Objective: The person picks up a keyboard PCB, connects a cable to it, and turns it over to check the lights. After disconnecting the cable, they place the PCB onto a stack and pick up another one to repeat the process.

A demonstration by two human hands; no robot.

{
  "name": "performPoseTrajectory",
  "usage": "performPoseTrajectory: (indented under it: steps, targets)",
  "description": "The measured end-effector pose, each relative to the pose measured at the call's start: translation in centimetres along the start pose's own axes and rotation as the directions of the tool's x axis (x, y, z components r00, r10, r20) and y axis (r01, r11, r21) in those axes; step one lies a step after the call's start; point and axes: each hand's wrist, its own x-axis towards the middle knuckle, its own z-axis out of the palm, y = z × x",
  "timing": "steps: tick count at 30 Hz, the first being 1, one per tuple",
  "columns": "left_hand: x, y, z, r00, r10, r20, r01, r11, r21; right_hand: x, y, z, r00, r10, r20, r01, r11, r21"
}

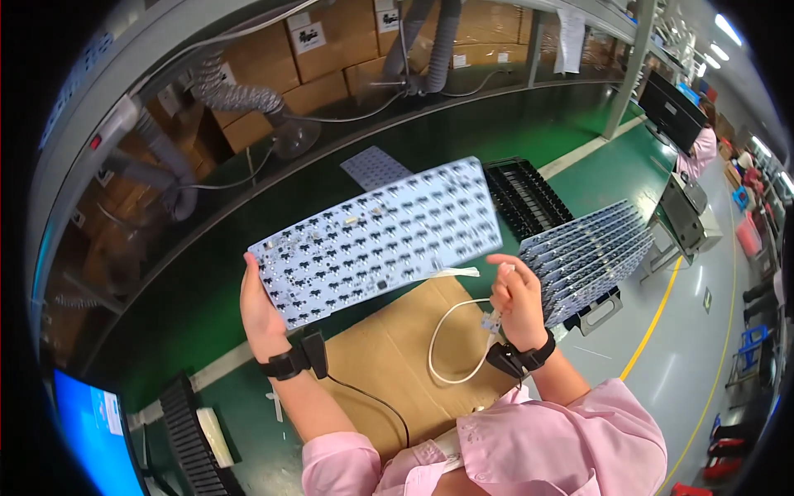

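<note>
A white keyboard circuit board [376, 240], studded with rows of small dark switch parts, is held up at a tilt. My left hand [260, 302] grips it by its left end, the thumb over the edge. Close to the board's lower right corner, my right hand [517, 302] has its fingers curled round a white cable [432, 351], with the index finger pointing toward the board. The cable loops down and its plug [491, 322] shows just under that hand. A white strip [455, 273] sticks out beneath the board's lower edge.
Brown cardboard [389, 339] covers the green table [306, 194] before me. To the right stands a stack of similar boards [587, 256] by a black rack [529, 198]. Another board [375, 168] lies behind. A black slotted tray [194, 430] and a lit monitor [95, 430] are at left.
</note>
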Motion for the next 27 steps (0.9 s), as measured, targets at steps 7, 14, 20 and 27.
performPoseTrajectory:
  steps: [7,14,20,27]
  targets:
    - [0.0,-0.3,-1.6,0.987,-0.127,0.104,0.136,0.987,-0.089,0.3,0.7,-2.5,0.957,0.048,0.286,-0.043,0.999,-0.022]
    - [-2.2,-3.0,6.6,0.762,0.243,0.6,0.204,0.79,-0.579,-1.3,1.2,-0.7,0.979,0.127,0.16,-0.173,0.934,0.314]
    - [-3.7,-6.2,10.3,0.971,0.055,0.232,0.043,0.917,-0.396,-2.8,2.5,0.6,0.933,0.129,0.336,-0.163,0.984,0.072]
    - [-1.6,-3.8,6.3,0.971,-0.157,0.183,0.208,0.929,-0.306,-1.0,1.8,-0.4,0.917,0.362,0.17,-0.359,0.932,-0.048]
